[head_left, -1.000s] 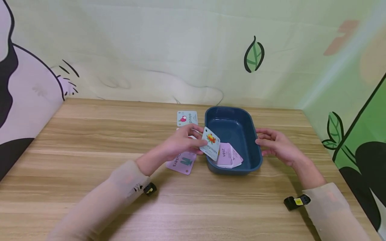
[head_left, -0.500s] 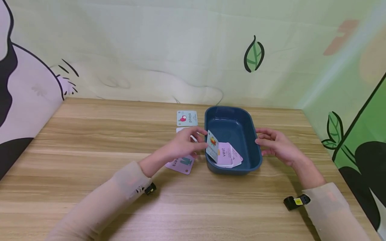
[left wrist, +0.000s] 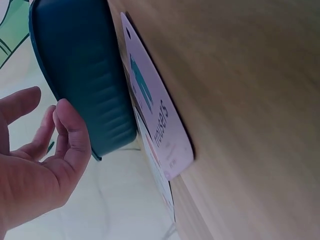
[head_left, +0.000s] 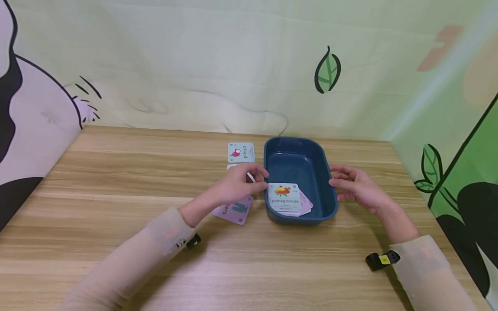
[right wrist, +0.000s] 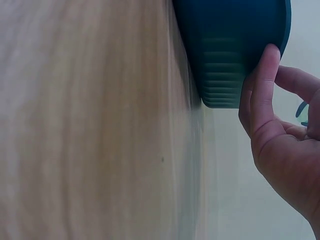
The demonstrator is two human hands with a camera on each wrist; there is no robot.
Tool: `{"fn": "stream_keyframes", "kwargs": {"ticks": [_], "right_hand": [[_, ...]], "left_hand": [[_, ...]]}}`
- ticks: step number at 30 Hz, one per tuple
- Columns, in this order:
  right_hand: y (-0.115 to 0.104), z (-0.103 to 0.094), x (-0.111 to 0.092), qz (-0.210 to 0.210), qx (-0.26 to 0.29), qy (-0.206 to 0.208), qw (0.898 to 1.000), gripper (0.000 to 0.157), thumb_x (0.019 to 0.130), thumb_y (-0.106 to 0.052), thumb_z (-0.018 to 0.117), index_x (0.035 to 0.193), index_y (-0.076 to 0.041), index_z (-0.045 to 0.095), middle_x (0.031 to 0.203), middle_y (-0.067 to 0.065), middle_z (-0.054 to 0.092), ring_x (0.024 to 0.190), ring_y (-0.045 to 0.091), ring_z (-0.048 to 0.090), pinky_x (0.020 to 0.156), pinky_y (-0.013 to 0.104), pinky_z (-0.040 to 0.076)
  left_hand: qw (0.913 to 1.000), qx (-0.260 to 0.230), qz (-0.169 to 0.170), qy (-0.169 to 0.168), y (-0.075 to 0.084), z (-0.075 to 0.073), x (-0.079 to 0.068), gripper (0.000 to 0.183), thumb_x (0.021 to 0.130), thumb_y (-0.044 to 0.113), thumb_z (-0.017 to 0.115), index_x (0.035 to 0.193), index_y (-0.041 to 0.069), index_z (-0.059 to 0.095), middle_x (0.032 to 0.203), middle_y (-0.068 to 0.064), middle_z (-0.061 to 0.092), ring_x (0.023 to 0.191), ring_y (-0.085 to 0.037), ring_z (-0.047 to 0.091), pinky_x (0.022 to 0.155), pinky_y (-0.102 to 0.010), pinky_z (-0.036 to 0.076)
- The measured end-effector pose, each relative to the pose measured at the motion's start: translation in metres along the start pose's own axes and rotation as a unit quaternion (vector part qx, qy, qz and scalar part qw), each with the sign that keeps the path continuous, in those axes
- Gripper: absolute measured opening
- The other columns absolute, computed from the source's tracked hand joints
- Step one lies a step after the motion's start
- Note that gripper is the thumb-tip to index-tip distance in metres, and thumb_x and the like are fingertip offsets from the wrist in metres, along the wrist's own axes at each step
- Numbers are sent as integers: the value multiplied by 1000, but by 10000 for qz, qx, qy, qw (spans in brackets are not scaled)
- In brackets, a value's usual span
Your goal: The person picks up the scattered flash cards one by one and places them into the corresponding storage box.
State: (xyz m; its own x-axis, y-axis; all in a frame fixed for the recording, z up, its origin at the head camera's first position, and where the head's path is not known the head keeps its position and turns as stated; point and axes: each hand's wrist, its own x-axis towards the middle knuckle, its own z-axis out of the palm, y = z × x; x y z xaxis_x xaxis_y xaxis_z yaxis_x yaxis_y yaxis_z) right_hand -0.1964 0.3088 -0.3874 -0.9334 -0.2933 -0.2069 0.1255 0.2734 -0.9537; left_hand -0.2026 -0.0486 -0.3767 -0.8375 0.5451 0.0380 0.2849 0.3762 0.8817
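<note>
A dark blue bin (head_left: 301,218) stands on the table, with a pomegranate card (head_left: 284,198) lying flat on several other cards inside its near left corner. My left hand (head_left: 242,183) is at the bin's left rim, fingers loosely bent and thumb apart, holding nothing. In the left wrist view the left hand (left wrist: 55,150) shows a gap between thumb and fingers. My right hand (head_left: 359,188) touches the bin's right side with relaxed fingertips, also seen in the right wrist view, where the fingers (right wrist: 264,90) lie against the wall. Below the left hand is a purple trousers card (head_left: 236,211), partly covered.
A pitaya card (head_left: 241,152) lies left of the bin's far end. Another card (head_left: 232,166), mostly hidden by the left hand, lies between it and the trousers card. The wooden table (head_left: 155,164) meets a printed cloth backdrop (head_left: 175,65) behind and at the right.
The pomegranate card has left my left hand, tipped over the rim and now lies flat in the bin, covering the vest card. My right hand has stayed in place.
</note>
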Motion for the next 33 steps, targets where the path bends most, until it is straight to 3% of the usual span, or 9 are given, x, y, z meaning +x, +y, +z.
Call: {"fn": "stream_keyframes", "kwargs": {"ticks": [7, 18, 26, 33], "right_hand": [[0, 0, 0, -9, 8, 0, 10000, 60, 104, -13, 60, 152, 10, 31, 118, 14, 52, 94, 15, 63, 73, 28, 59], [0, 0, 0, 0, -7, 15, 10000, 61, 104, -13, 60, 152, 10, 31, 117, 14, 52, 93, 14, 63, 73, 28, 59], [0, 0, 0, -20, -13, 10, 10000, 61, 104, -13, 60, 152, 10, 31, 116, 14, 51, 93, 14, 61, 72, 28, 59], [0, 0, 0, -46, -36, 8, 10000, 60, 104, -13, 60, 152, 10, 32, 117, 15, 52, 94, 15, 62, 73, 28, 59]], "left_hand": [[10000, 44, -76, 1, -6, -10, -5, 20, 96, 10, 71, 113, 0, 66, 93, -8, 60, 81, -25, 58, 71, -30, 49], [9960, 285, -410, -744, -24, -33, -19, 30, 92, 6, 74, 117, -5, 62, 107, -15, 63, 96, -27, 61, 82, -34, 53], [9852, 1142, -1023, -768, -29, -41, -28, 38, 91, 15, 79, 121, -1, 62, 109, -13, 64, 97, -28, 59, 80, -35, 53], [9746, 1642, -1389, -627, -29, -44, -32, 47, 85, 14, 84, 119, -5, 58, 106, -14, 63, 97, -27, 58, 89, -41, 51]]}}
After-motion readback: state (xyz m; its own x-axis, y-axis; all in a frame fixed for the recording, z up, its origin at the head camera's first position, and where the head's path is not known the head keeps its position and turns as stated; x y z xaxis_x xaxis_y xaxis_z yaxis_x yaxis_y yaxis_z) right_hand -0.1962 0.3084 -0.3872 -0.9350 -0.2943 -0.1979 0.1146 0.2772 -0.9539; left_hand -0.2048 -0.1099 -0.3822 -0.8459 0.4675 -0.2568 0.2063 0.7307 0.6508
